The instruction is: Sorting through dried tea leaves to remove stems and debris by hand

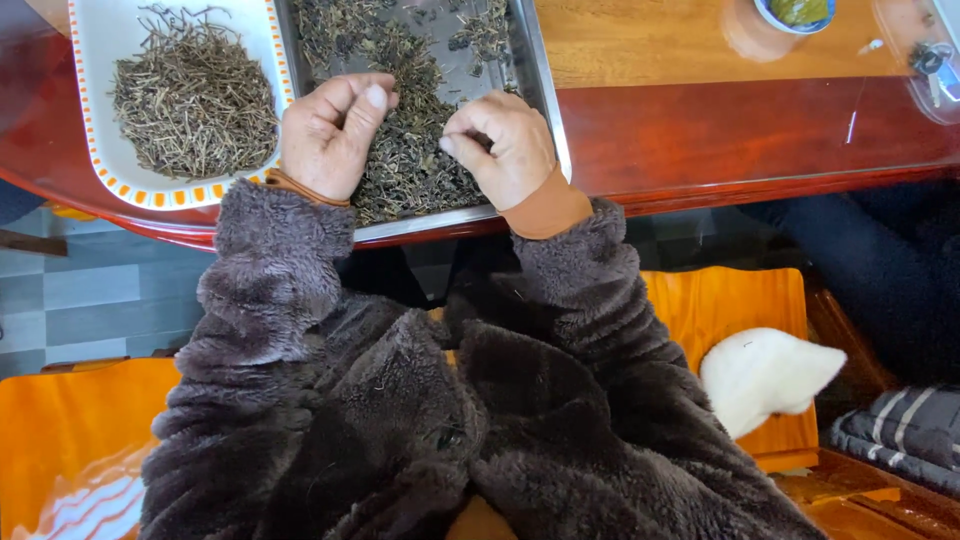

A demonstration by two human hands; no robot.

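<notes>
A metal tray (pixel 535 70) on the red-brown table holds a spread of dark dried tea leaves (pixel 410 165). My left hand (pixel 328 135) rests on the leaves at the tray's near left, fingers curled into a loose fist, thumb up. My right hand (pixel 505 145) lies on the leaves at the near right, fingertips pinched together among them. Whether either hand has leaves in its grip I cannot tell. Left of the tray stands a white dish (pixel 100 60) with an orange-patterned rim, heaped with thin dried stems (pixel 195 95). Both arms wear fuzzy dark brown sleeves.
The table's (pixel 750 130) edge runs just below the tray. A small cup (pixel 790 15) and a clear lid with keys (pixel 935 60) sit at the far right. An orange wooden bench (pixel 730 300) with a white cloth (pixel 765 375) is beneath me.
</notes>
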